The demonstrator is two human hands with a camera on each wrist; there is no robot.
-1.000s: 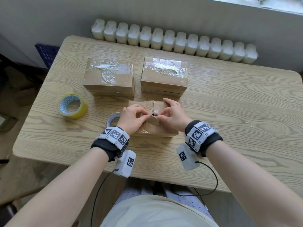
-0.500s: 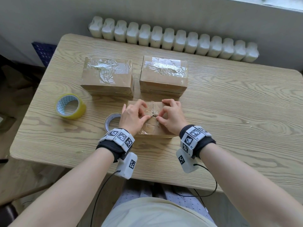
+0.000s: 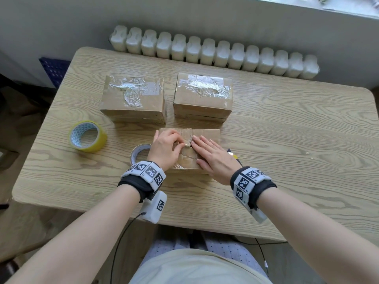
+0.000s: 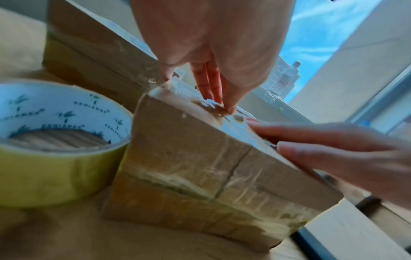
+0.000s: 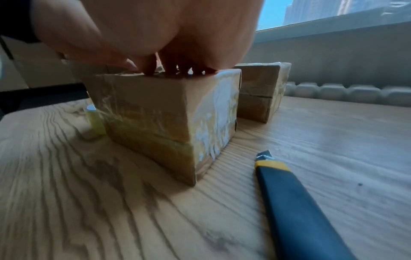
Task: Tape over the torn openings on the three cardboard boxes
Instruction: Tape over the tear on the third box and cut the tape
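Three cardboard boxes sit on the wooden table [image 3: 287,140]. The back left box [image 3: 131,99] and back right box [image 3: 203,95] have crinkled clear tape across their tops. On the near box [image 3: 207,133] [image 4: 189,149] [image 5: 155,109] there is a torn opening [image 3: 189,143] at the middle of the top. My left hand [image 3: 183,142] [image 4: 219,102] pinches the torn flap there with thumb and curled fingers. My right hand [image 3: 205,147] [image 5: 177,68] lies flat on the box top just right of the tear, fingers straight.
A yellow tape roll [image 3: 88,136] lies at the left. A second roll [image 3: 138,152] [image 4: 55,158] stands against the near box's left side. A blue and yellow utility knife [image 5: 295,202] [image 3: 233,155] lies right of that box. A radiator [image 3: 215,52] runs behind the table.
My right hand has let go of the tear and flattened onto the box top. My left hand stays pinching at the tear.
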